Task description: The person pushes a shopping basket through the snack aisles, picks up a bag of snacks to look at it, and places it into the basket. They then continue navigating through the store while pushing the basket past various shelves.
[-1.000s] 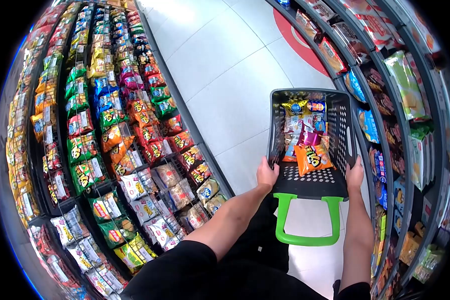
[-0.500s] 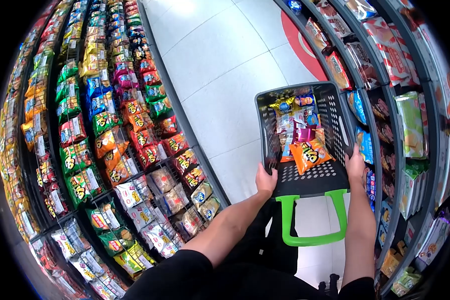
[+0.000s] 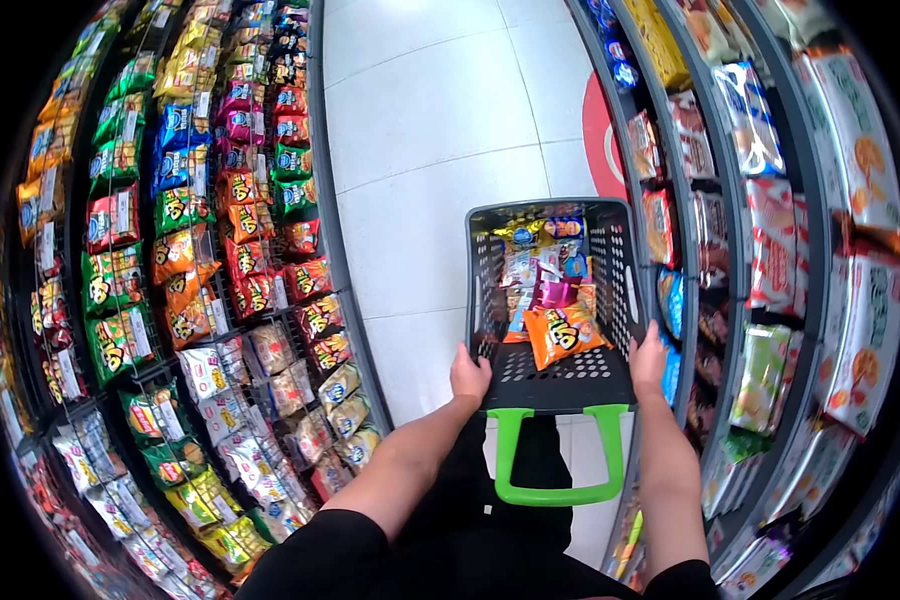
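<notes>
A dark grey shopping basket (image 3: 560, 393) with perforated walls hangs in front of my body, held by its two sides. My left hand (image 3: 469, 374) grips its near left edge, thumb inside the rim. On the opposite side, my right hand (image 3: 649, 360) is closed around the right wall. The green handle (image 3: 558, 495) is folded down toward me. Inside, an orange snack bag (image 3: 564, 334) lies on top, nearest to me. Behind it are a purple packet (image 3: 553, 292), a yellow packet (image 3: 521, 236) and several other snack packs, partly overlapping.
Tall racks of snack bags (image 3: 182, 205) line the left side of the aisle. Shelves with packaged biscuits and snacks (image 3: 773, 240) stand close on the right, near my right hand. Pale floor tiles (image 3: 420, 130) run ahead, with a red floor marking (image 3: 600, 150) by the right shelf.
The view has turned, and the basket now appears further left and slightly lower in it. Both hands keep their hold on the basket, and its contents look the same.
</notes>
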The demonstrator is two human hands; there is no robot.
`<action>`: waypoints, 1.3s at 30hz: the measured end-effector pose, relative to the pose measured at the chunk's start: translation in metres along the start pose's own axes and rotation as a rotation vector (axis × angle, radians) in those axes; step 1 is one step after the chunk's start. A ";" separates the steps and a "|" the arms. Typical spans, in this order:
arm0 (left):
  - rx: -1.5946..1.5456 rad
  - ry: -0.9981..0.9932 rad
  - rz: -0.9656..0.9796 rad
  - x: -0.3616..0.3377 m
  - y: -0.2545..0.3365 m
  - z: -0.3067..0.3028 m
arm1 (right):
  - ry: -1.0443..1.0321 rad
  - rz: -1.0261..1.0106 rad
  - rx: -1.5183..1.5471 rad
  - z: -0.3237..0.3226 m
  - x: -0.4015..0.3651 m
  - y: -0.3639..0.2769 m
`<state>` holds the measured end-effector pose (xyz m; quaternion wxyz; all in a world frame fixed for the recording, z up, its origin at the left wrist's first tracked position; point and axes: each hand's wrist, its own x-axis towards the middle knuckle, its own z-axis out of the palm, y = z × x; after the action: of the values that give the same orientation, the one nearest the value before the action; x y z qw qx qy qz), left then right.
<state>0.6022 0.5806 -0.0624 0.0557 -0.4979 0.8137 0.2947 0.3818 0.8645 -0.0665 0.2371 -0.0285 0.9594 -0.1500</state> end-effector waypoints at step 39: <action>-0.014 0.115 -0.045 0.400 0.237 -0.074 | 0.088 -0.286 0.011 -0.085 0.411 -0.284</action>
<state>0.2177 0.3088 -0.0550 0.0122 -0.5327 0.8020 0.2699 -0.0260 0.5657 -0.0926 0.1710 -0.1571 0.9542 -0.1887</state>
